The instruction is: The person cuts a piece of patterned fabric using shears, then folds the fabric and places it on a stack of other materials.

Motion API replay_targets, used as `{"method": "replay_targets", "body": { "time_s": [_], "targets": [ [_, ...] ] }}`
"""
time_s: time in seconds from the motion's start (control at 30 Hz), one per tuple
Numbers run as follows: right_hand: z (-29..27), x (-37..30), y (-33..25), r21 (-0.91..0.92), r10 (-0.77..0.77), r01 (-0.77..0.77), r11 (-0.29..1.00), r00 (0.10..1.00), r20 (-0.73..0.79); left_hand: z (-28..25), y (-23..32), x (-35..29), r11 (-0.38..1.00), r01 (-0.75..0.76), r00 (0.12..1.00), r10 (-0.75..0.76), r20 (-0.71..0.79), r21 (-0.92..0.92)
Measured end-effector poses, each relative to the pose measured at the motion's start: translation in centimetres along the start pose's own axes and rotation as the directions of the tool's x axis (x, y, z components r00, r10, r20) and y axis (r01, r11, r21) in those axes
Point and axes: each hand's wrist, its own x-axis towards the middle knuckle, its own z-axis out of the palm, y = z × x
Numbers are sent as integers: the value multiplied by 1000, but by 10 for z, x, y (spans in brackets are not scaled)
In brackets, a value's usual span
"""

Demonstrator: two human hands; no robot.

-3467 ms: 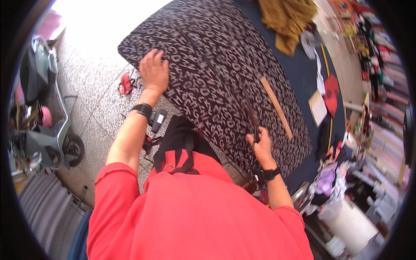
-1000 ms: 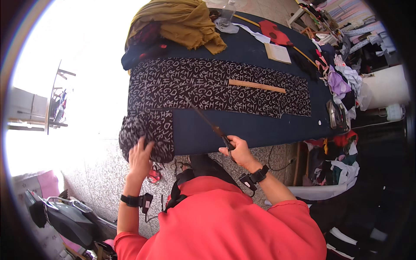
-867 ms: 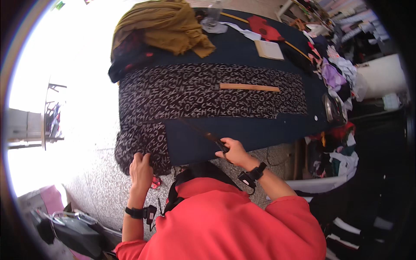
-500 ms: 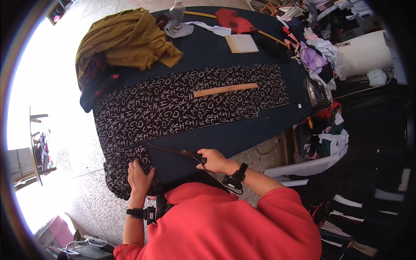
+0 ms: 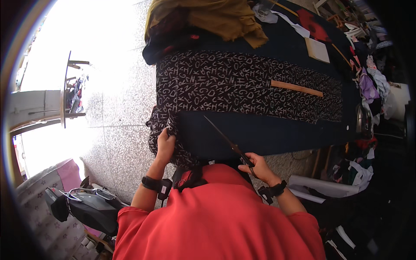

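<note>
Wooden strip (image 5: 297, 88) tops lettered fabric (image 5: 216, 82), mustard cloth (image 5: 221, 19) beyond; left hand (image 5: 165, 146) seemingly pinches fabric, right hand (image 5: 261, 169) grips scissors (image 5: 235, 148).

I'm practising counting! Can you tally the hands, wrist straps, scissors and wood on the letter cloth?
Bare left hand and right hand: 2
Black wrist straps: 2
Long dark metal scissors: 1
Flat tan wooden strip: 1
Total: 6

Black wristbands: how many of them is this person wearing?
2. The left wristband sits behind the left hand, which pinches the letter-print fabric; the right wristband sits behind the right hand, which holds the scissors. None seems hidden.
</note>
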Motion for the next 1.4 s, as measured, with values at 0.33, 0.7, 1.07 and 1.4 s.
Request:
{"method": "replay_targets", "body": {
  "time_s": [0.33, 0.7, 1.07, 1.4],
  "targets": [
    [122, 21, -34, 146, 198, -230, 962, 958, 209, -66, -15, 49, 507, 625, 775, -490, 399, -593],
    [234, 68, -42, 280, 64, -85, 956, 994, 84, -111, -32, 73, 274, 787, 616, -402, 678, -553],
    [277, 112, -54, 262, -68, 110, 959, 984, -166, -96, -24, 70, 183, 860, 510, -331, 794, -476],
    [286, 119, -87, 435, 49, 36, 900, 982, -183, -101, -23, 76, 123, 886, 463, -235, 854, -447]
  ]
}}
